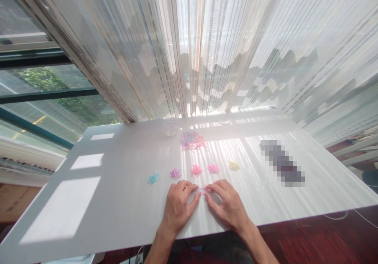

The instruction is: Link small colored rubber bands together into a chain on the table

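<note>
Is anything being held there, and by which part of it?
Seemingly a thin pinkish strand, pinched at opposite sides by the left grip and the right grip; it is too blurred to tell more exactly.

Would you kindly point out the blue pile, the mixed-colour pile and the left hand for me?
Blue pile (153, 178): head view, middle of the pile.
Mixed-colour pile (194, 141): head view, middle of the pile.
Left hand (177, 201): head view, back of the hand.

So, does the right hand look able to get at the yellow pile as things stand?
Likely yes: the pale yellow pile lies just ahead of the right hand, with only tabletop between, though that hand seems occupied with something thin and indistinct.
</note>
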### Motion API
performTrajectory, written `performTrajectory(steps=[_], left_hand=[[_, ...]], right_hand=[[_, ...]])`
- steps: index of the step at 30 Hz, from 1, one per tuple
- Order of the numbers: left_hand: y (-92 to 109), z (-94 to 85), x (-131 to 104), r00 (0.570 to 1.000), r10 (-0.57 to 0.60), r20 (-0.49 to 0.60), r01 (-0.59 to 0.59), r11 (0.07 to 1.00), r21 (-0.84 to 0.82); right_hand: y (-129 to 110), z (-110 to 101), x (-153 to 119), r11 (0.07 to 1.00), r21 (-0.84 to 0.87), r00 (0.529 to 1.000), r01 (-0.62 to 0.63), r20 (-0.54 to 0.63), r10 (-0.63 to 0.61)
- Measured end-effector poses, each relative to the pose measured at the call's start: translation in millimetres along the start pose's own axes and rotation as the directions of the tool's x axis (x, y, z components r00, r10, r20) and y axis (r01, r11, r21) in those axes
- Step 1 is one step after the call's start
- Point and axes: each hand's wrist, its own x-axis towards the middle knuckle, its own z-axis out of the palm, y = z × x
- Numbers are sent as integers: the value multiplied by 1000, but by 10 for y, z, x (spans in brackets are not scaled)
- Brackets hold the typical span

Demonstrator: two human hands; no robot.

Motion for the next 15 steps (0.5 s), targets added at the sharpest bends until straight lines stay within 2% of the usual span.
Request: performTrajectory(steps=[8, 15], left_hand=[[14, -62, 23, 998, -19, 58, 25, 995, -101], [-3, -58, 2, 997, -77, 21, 80, 979, -189]], right_hand=[[-15, -5, 18, 1000, -10, 1000, -7, -1, 7], [-19, -5, 14, 1000, 14, 1000, 0, -26, 0]])
